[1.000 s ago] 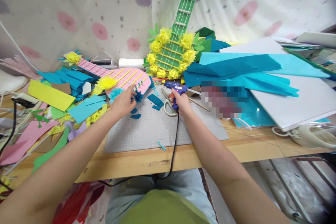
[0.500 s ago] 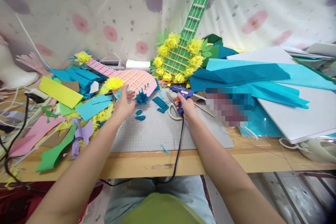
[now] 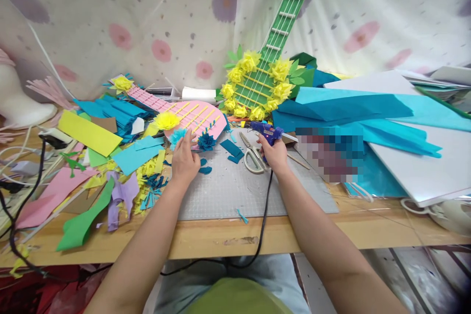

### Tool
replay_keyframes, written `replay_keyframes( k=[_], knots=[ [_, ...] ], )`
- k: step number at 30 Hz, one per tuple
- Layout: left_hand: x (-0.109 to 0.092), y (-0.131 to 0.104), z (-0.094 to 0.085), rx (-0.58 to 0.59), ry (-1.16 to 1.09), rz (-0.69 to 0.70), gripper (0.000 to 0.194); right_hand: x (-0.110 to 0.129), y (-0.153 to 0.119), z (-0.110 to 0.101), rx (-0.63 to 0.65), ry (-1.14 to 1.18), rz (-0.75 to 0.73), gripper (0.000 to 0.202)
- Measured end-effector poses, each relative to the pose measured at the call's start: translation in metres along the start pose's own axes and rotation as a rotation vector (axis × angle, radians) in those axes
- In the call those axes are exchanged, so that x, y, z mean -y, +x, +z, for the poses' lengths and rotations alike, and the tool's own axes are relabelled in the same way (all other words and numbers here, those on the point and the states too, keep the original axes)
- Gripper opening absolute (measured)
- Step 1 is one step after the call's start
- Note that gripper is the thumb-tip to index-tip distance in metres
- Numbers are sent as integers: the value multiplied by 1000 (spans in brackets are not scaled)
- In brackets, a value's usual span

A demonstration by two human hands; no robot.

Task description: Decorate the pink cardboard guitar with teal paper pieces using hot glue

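My left hand [image 3: 186,159] has its fingers apart and holds nothing; its fingertips are at the lower edge of the pink paper guitar [image 3: 217,120], between a light blue flower [image 3: 177,138] and a dark blue flower [image 3: 206,142]. A yellow flower [image 3: 166,120] sits on the guitar's left side. My right hand [image 3: 274,152] is closed round the handle of a blue glue gun [image 3: 268,131], whose nozzle points right. Scissors [image 3: 253,159] lie just left of that hand on the grey cutting mat [image 3: 235,201].
A green paper guitar [image 3: 257,86] with yellow flowers leans at the back. Coloured paper scraps [image 3: 90,132] crowd the left. Blue paper [image 3: 342,105] and white boards [image 3: 423,157] lie right. A black cable [image 3: 263,228] crosses the table's front edge.
The view has shifted slightly. My left hand has moved right and lies lower, past the yellow flower. The glue gun, in my right hand, has moved right, away from the scissors.
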State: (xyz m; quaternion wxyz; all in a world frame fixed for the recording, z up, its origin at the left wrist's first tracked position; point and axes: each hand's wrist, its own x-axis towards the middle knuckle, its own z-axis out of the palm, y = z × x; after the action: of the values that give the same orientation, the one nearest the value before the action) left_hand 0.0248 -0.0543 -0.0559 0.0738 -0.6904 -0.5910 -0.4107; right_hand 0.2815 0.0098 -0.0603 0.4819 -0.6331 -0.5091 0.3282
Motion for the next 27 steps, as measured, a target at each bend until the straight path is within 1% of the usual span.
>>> replay_keyframes(
  k=[2,4,7,10,13,16,19,21,23,25,27],
  knots=[
    [1,-1,-2,-44,13,-35,79,-2,2,-1,0,-12,1,43],
    [1,-1,-3,-64,12,-52,81,-3,3,0,-5,-3,10,43],
    [-3,-3,-2,-38,-11,5,84,-5,3,2,0,42,19,43],
    [-8,-5,0,-1,-62,80,82,-6,3,3,11,86,8,42],
    [-12,-9,0,-64,-131,114,75,-6,3,3,24,83,21,41],
    [-12,-12,-3,-148,-177,64,66,-4,3,2,29,55,29,39],
    [-7,-12,-8,-165,-152,-35,55,-4,4,-1,28,24,15,39],
    [-4,-11,-10,-112,-111,-100,40,-5,6,-2,37,-4,5,40],
    [-3,-12,-12,-15,-85,-141,26,-9,9,-3,47,-38,-16,42],
    [-5,-14,-11,93,-65,-162,19,-13,11,-3,46,-80,-48,44],
    [-8,-17,-10,195,-30,-191,18,-17,12,-2,36,-135,-82,45]
  ],
)
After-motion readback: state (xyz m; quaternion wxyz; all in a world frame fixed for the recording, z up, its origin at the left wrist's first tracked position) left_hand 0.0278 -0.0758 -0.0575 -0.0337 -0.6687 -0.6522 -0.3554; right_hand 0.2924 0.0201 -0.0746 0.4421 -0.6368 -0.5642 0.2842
